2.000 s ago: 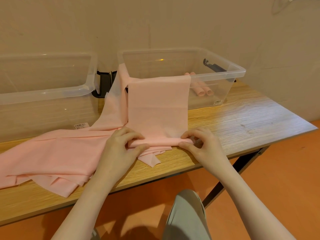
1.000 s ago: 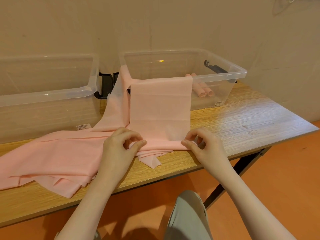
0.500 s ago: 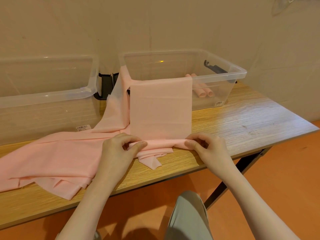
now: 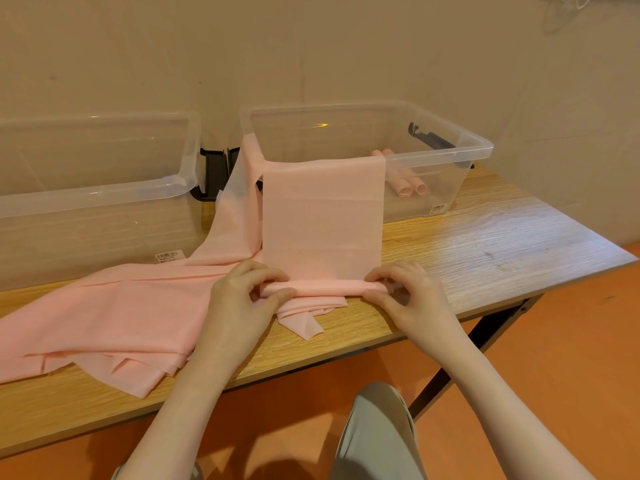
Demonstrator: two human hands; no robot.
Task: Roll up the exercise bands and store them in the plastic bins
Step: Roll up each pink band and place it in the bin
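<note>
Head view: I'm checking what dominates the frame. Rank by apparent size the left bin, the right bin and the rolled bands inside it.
1. left bin, though cropped and nearer
2. right bin
3. rolled bands, far the smallest

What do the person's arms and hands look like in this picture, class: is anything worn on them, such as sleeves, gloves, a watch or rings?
Both forearms are bare as far up as the picture shows; no sleeve is visible. The left hand and right hand are bare too: no gloves, and no watch, bracelet or ring shows. The fingernails visible look short and unpainted.
</note>
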